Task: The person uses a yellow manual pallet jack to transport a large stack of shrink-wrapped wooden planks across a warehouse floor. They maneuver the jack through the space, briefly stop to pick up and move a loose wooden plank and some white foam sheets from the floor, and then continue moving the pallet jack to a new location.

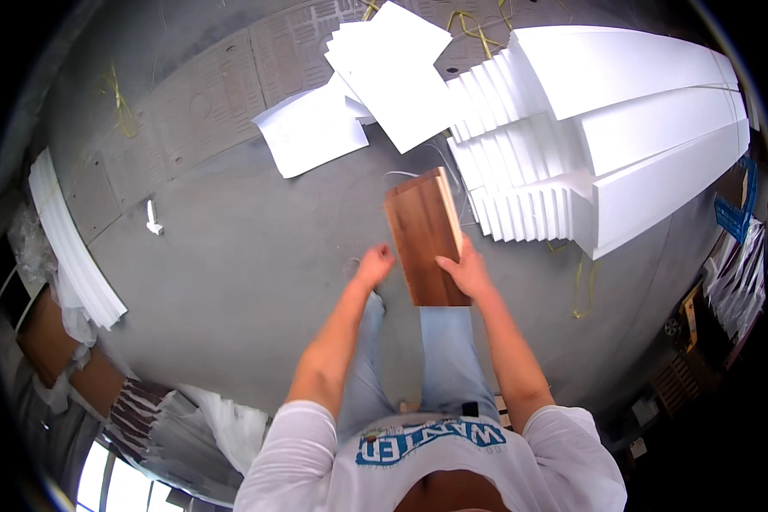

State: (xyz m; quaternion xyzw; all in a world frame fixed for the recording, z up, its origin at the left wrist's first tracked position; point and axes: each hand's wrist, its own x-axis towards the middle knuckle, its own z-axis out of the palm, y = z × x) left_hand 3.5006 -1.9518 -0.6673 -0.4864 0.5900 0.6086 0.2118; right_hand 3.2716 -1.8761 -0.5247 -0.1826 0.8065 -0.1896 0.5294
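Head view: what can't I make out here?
All in the head view:
Right hand: most fingers hidden by the brown, wood-grained rectangular board.
Left hand: blurred; whether it grips anything is unclear.
Small white angular object on the grey floor: too small to identify.

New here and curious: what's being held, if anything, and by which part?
The right hand holds the brown board by its right edge, near the lower end, thumb on its face. Whether the left hand holds anything cannot be told.
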